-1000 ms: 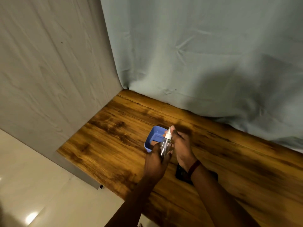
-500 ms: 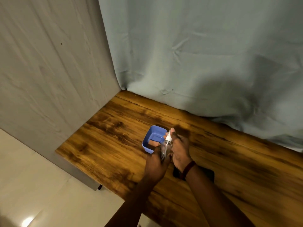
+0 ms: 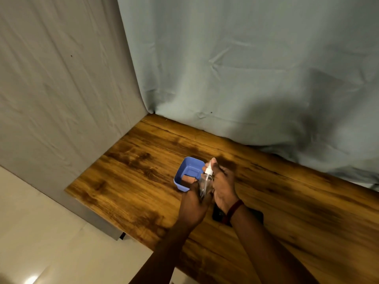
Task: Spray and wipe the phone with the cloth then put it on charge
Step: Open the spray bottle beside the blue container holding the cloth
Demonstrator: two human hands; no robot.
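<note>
A small clear spray bottle (image 3: 205, 182) with a white nozzle stands upright between both hands above the wooden table (image 3: 131, 181). My left hand (image 3: 192, 206) grips its lower body. My right hand (image 3: 222, 185) wraps its upper part, with a finger raised beside the nozzle. A dark phone (image 3: 218, 214) lies flat on the table under my right wrist, mostly hidden by it. No cloth or charger is visible.
A blue plastic tray (image 3: 185, 171) sits just left of the hands. A pale blue curtain (image 3: 246, 78) hangs along the table's back edge and a grey panel (image 3: 51, 99) closes the left side. The table's front-left edge drops to a light floor (image 3: 41, 242).
Both hands stay on the spray bottle in nearly the same place. The camera view has drifted slightly, and the phone beneath the wrist shows a little less.
</note>
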